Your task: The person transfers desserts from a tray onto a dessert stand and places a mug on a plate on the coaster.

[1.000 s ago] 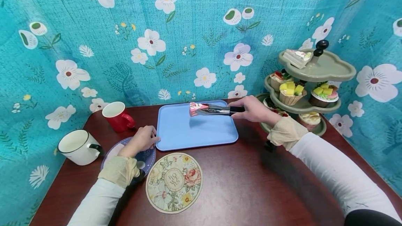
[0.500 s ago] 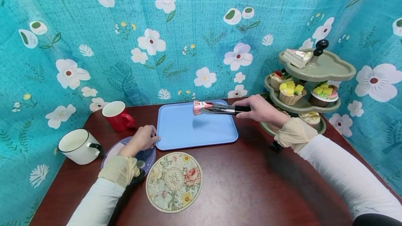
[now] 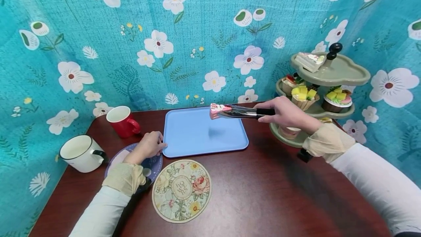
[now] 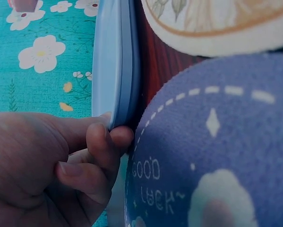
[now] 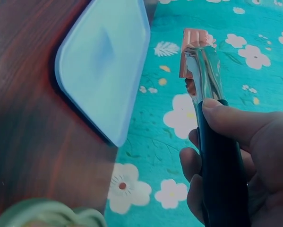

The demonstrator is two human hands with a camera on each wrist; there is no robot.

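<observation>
A turquoise flowered cloth (image 3: 197, 46) fills the upper part of the head view, and a dark red-brown table (image 3: 263, 200) spreads below it. At the right of the frame stands a tiered stand (image 3: 350, 71) with cakes on its levels. Near the centre lies a blue tray (image 3: 187, 134); below it is a round floral mat (image 3: 182, 191), and at lower left a purple mat (image 3: 157, 165), partly under the left arm. A white mug (image 3: 86, 161) and a red mug (image 3: 125, 129) stand at the left.

The right hand (image 3: 284, 111), in front of the stand's lower levels, is wrapped around the black handles of metal tongs (image 3: 241, 112). The left hand (image 3: 151, 145) pinches the tray's left edge, thumb above and fingers curled beneath. Smallest is the pink-and-white cake piece (image 3: 215, 111), gripped at the tongs' tips above the upper right part of the tray, its shadow falling apart from it.

The cake piece seems held only by its end, so a slackened squeeze could drop it, and a harder one could dent it or pop it loose. Should the left fingers lift, the tray could tip or slide. A careless right elbow or wrist could knock the stand.
</observation>
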